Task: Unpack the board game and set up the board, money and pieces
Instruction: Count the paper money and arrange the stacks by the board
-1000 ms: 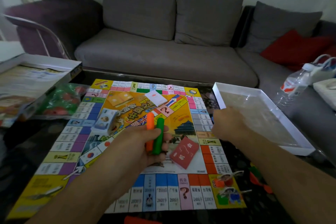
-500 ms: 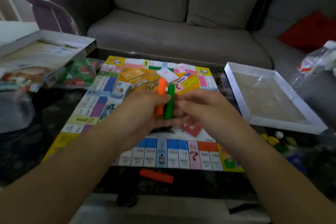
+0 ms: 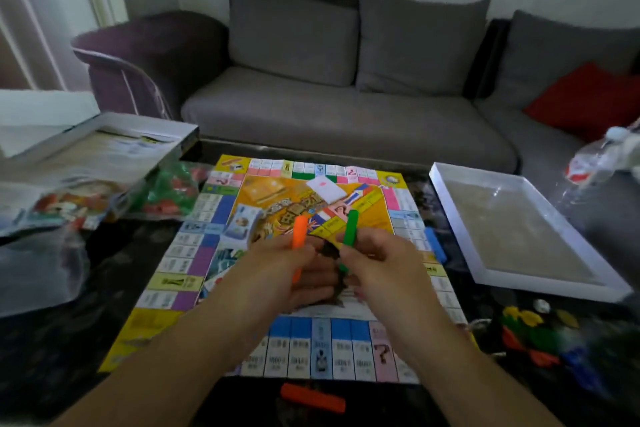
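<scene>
The game board (image 3: 194, 253) lies flat on the dark table. Above its middle my left hand (image 3: 294, 270) grips an upright orange stick (image 3: 299, 232). Beside it my right hand (image 3: 377, 260) grips an upright green stick (image 3: 350, 229). The two sticks stand a little apart. On the board lie a stack of money (image 3: 240, 225), a white card (image 3: 327, 189) and other cards hidden by my hands. Another orange stick (image 3: 313, 397) lies off the board's near edge and a blue stick (image 3: 434, 243) lies along its right edge.
A white box tray (image 3: 519, 281) sits right of the board. The box lid (image 3: 104, 149) and a plastic bag of green and red pieces (image 3: 169, 194) lie to the left. Loose coloured pieces (image 3: 533, 329) are at the near right. A grey sofa (image 3: 346, 121) stands behind.
My right hand came over from the right and took the green stick out of my left hand. The two sticks, held together before, are now separated. The view tilted.
</scene>
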Tool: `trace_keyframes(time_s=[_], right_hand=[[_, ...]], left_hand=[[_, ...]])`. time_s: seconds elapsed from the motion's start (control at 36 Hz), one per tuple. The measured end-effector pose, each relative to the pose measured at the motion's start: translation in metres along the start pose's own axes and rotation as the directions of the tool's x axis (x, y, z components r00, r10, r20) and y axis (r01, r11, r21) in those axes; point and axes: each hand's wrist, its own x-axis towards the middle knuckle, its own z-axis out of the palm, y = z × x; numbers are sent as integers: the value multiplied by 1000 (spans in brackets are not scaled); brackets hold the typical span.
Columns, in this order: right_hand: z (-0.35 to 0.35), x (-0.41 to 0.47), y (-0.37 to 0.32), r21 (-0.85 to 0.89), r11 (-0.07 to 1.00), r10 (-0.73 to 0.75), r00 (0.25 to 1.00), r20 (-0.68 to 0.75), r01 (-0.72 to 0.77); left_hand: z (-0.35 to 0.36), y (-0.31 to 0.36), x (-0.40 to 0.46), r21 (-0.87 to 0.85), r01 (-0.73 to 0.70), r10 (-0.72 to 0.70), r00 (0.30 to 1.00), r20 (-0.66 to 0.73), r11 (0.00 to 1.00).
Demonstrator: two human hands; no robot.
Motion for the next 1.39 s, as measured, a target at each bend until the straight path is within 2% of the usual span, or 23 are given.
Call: trace_keyframes(time_s=[0.06,0.17,0.31,0.39,0.61,0.69,0.78,0.89,1.06,1.22,1.33,1.39], right_hand=[[-5,23,-4,-86,996,-26,999,-33,23],[-4,86,-16,-299,953,-59,998,7,59],[15,181,-13,-585,797,-164,986,28,149],[25,234,-9,-686,708,-204,979,29,168],[68,362,7,-792,586,-295,955,-14,169],[78,385,16,-803,578,-247,969,-5,143],[79,394,20,-777,616,-203,979,5,132],[65,375,16,-727,673,-198,980,2,137],[20,299,-11,-717,682,-219,976,-10,146],[8,184,-40,-622,732,-249,959,136,278],[16,103,-45,-521,769,-300,929,218,371],[21,69,-43,-516,760,-296,917,266,395]], left_hand=[[-8,7,5,29,-5,7,998,-65,1000],[-30,30,16,171,-42,60,993,-105,984],[-55,54,36,331,-63,112,985,-131,941],[-62,62,46,324,-72,121,984,-134,943],[-95,74,82,282,-27,63,991,-118,959],[-102,72,91,281,-33,69,990,-120,959],[-103,66,95,288,-73,112,986,-122,955],[-101,57,94,358,-91,137,985,-106,929],[-91,59,63,534,-122,201,975,-92,837],[-101,51,23,769,-127,317,943,-102,626],[-122,52,11,847,-35,387,899,-205,530],[-141,52,13,898,25,443,863,-241,440]])
